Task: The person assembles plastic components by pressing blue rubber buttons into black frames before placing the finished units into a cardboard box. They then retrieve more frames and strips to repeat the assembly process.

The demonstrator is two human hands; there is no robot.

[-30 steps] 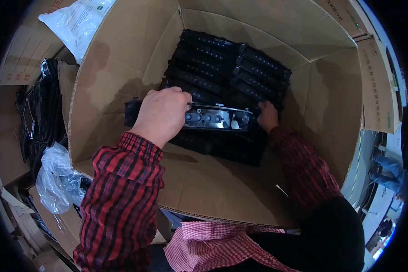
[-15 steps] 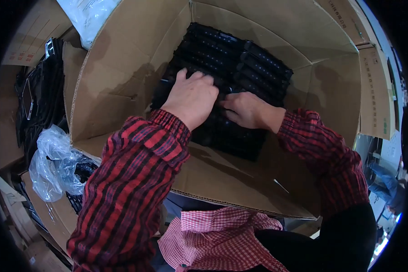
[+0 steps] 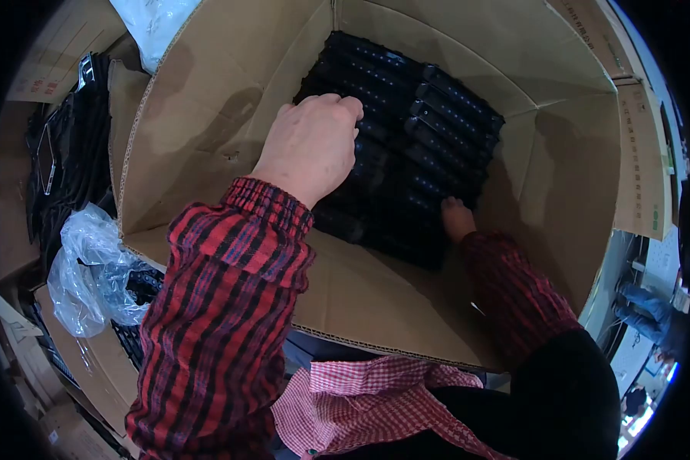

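Rows of long black plastic strips (image 3: pixel 452 123) with small light dots along them lie in two columns at the bottom of a deep cardboard box (image 3: pixel 391 291). My left hand (image 3: pixel 310 146) is over the left side of the stack, its fingers curled down and closed, the fingertips hidden behind the hand. Down at the right edge of the stack is my right hand (image 3: pixel 458 218); most of its fingers are hidden against the black parts and the box's shadow.
A crumpled clear plastic bag (image 3: pixel 88 280) lies at the left, with a stack of black parts (image 3: pixel 69 146) behind it. Cardboard panels (image 3: pixel 642 161) stand along the right. A small white stick (image 3: pixel 478 308) is on the box's near wall. Another person (image 3: pixel 648 310) is far right.
My hands have moved apart. The right one went from the middle of the stack down to its right edge; the left one shifted slightly, its fingers now more curled.
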